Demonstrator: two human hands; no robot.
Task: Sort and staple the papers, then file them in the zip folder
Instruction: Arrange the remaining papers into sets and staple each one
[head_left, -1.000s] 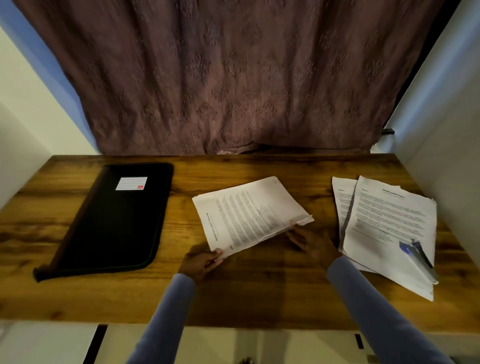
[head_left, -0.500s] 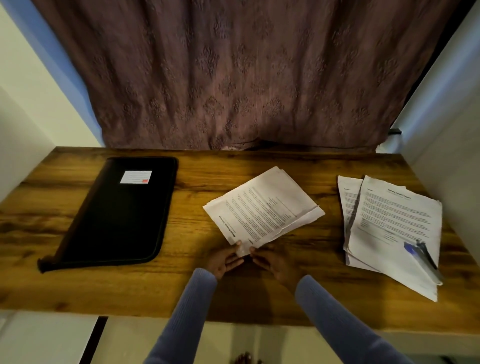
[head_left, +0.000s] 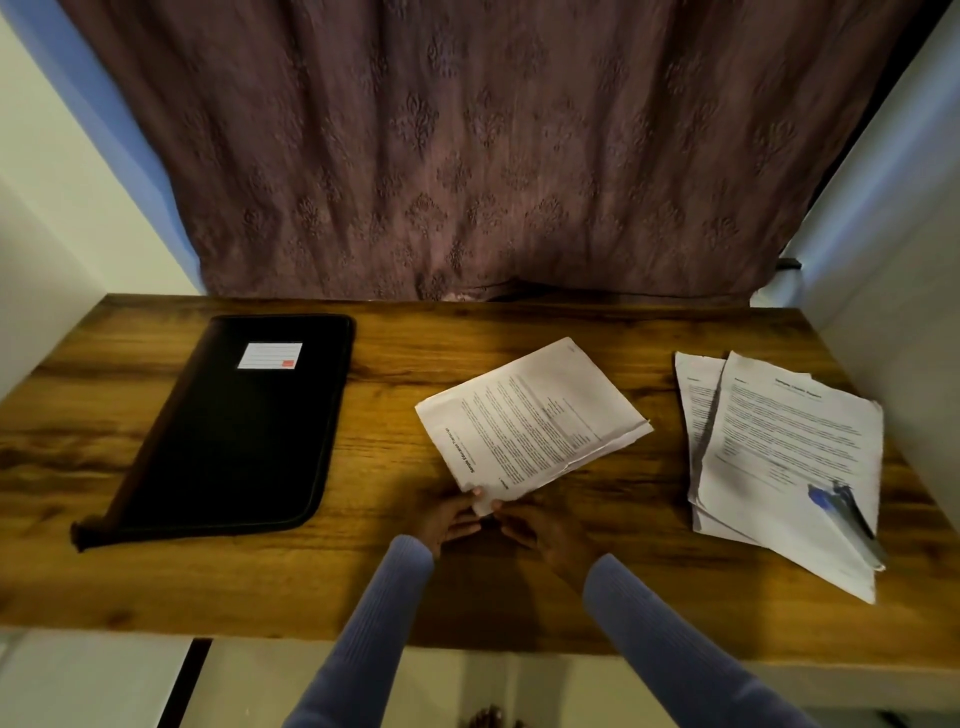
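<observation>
On the table (head_left: 395, 587) the zip folder (head_left: 234, 431) lies to the left, the sheaf of papers (head_left: 530, 421) in the middle, and a second pile of papers (head_left: 789, 447) to the right (its sheets fanned, overlapping). A stapler (head_left: 847, 519) rests on that pile's near corner. Both hands meet at the middle sheaf's near corner. A curtain (head_left: 467, 156) hangs behind the table.
</observation>
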